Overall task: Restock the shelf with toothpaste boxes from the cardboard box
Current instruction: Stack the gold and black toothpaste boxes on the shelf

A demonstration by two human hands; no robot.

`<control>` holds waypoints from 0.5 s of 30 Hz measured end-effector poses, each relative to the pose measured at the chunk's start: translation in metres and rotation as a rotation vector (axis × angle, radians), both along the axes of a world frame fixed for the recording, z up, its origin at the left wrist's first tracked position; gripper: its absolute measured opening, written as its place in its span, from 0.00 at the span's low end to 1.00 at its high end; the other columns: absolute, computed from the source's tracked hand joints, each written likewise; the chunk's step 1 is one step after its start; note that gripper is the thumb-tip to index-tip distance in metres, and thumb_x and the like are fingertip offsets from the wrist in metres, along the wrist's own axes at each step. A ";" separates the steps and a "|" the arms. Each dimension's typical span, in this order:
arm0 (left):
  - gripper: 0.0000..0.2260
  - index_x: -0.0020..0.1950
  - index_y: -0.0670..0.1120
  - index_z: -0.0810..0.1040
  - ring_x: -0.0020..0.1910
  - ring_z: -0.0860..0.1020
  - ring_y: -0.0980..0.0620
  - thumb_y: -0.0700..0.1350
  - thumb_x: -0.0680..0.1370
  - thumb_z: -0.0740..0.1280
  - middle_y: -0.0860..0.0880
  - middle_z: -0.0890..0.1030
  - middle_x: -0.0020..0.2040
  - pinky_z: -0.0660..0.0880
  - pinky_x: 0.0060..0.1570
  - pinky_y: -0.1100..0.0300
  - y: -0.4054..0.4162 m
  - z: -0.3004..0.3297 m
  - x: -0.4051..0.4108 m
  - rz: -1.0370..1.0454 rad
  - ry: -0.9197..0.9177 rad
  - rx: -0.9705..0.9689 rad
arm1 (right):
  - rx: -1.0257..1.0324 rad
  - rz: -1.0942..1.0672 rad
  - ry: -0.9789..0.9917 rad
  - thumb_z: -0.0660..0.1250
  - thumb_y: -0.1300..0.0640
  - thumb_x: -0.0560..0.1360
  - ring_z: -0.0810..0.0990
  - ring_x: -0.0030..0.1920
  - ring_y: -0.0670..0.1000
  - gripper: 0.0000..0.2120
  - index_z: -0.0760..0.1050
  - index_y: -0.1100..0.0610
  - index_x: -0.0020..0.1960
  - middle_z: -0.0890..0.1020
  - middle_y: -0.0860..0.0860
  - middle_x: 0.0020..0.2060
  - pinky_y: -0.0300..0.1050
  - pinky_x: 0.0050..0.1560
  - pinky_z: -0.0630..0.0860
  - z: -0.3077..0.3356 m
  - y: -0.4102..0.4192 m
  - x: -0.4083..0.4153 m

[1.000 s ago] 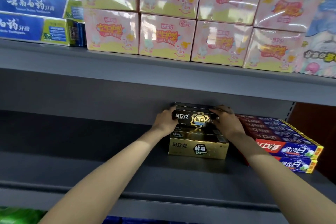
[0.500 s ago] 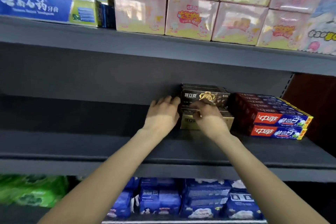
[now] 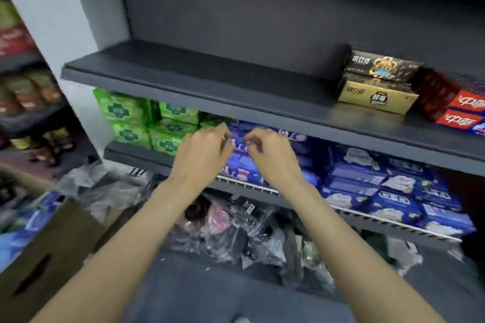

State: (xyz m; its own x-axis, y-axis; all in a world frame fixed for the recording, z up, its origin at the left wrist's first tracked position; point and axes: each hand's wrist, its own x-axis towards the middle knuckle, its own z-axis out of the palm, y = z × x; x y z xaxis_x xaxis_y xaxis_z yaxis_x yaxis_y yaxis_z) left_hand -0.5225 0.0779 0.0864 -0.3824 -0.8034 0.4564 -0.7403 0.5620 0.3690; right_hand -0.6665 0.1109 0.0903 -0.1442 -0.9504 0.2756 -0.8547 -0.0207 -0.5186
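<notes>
While both hands hover mid-frame, left hand [image 3: 200, 149] and right hand [image 3: 273, 155] loosely curled and holding nothing, toothpaste boxes [image 3: 378, 81] sit stacked upper right on the shelf [image 3: 210, 86]; cardboard box [image 3: 44, 252] lower left.

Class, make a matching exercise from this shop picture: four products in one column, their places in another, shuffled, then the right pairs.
Things:
1. black box
2. gold box
3. red boxes
4. green packs

Places:
A. right edge of the grey shelf
B. lower shelf, left end
C. on top of another box
D. under another box

Pairs: 1-C, 2-D, 3-A, 4-B
</notes>
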 end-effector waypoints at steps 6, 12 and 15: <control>0.09 0.58 0.45 0.74 0.45 0.78 0.43 0.45 0.79 0.61 0.46 0.81 0.47 0.72 0.35 0.53 0.031 -0.038 0.150 0.194 -0.060 0.124 | 0.110 0.224 0.086 0.60 0.60 0.75 0.77 0.54 0.59 0.12 0.78 0.56 0.55 0.80 0.57 0.52 0.53 0.51 0.75 -0.025 0.008 0.146; 0.09 0.56 0.44 0.75 0.50 0.77 0.40 0.44 0.78 0.61 0.42 0.81 0.49 0.74 0.43 0.50 0.019 -0.067 0.330 0.449 -0.040 0.291 | 0.186 0.401 0.125 0.58 0.60 0.77 0.76 0.56 0.58 0.14 0.74 0.57 0.61 0.77 0.57 0.55 0.50 0.47 0.75 -0.047 -0.015 0.329; 0.09 0.54 0.43 0.76 0.55 0.76 0.40 0.44 0.77 0.61 0.42 0.80 0.52 0.74 0.48 0.49 -0.002 -0.086 0.427 0.502 -0.091 0.344 | 0.242 0.429 0.132 0.59 0.59 0.76 0.75 0.58 0.60 0.13 0.74 0.59 0.60 0.76 0.58 0.57 0.52 0.53 0.74 -0.070 -0.039 0.425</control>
State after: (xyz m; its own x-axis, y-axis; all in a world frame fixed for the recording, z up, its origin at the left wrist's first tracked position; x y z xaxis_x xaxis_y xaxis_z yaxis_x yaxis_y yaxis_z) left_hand -0.0956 0.0757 0.0008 0.0557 -0.9910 0.1221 -0.9208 -0.0037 0.3899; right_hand -0.2413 0.0714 0.0208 0.2941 -0.9553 0.0296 -0.8541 -0.2765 -0.4406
